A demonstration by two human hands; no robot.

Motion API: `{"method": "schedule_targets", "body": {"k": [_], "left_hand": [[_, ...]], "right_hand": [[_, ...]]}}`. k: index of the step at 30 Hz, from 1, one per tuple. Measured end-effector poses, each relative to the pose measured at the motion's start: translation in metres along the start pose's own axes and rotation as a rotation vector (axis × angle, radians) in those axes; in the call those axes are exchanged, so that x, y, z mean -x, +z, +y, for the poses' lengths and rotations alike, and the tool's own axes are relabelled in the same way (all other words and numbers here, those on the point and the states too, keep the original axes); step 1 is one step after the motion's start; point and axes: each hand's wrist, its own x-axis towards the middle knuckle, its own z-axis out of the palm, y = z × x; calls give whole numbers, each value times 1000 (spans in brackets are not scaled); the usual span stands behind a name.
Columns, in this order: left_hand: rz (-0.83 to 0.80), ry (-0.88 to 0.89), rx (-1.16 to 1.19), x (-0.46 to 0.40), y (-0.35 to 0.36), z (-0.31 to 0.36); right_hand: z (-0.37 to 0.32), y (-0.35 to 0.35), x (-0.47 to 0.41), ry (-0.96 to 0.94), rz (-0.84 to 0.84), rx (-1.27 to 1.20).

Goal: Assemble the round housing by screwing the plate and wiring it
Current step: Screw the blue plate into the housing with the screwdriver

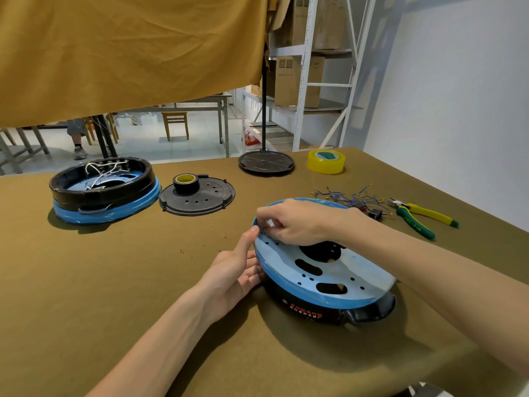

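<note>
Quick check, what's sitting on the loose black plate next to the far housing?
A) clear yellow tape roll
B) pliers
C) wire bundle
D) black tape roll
D: the black tape roll stands on the black plate; the pliers, yellow tape and wires all lie on the table off to the right.

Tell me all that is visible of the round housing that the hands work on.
The round housing lies tilted on the table. It has a black wall with red print, a black handle, and a light blue top plate with round holes and larger cutouts. The left hand steadies its rim; the right hand pinches something small at the plate's edge.
</note>
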Motion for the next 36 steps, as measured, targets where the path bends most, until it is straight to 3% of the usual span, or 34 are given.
{"method": "schedule_targets", "body": {"k": [9,23,30,36], "left_hand": [[-31,6,13,3,0,0],[-50,-17,4,3,-4,2],[-26,-33,18,4,-4,2],[-34,-30,15,3,-4,2]], "right_hand": [[-7,-6,-3,-2,-50,113],[1,1,1,36,15,-65],[-5,3,-1,7,40,91],[2,1,1,27,85,-79]]}}
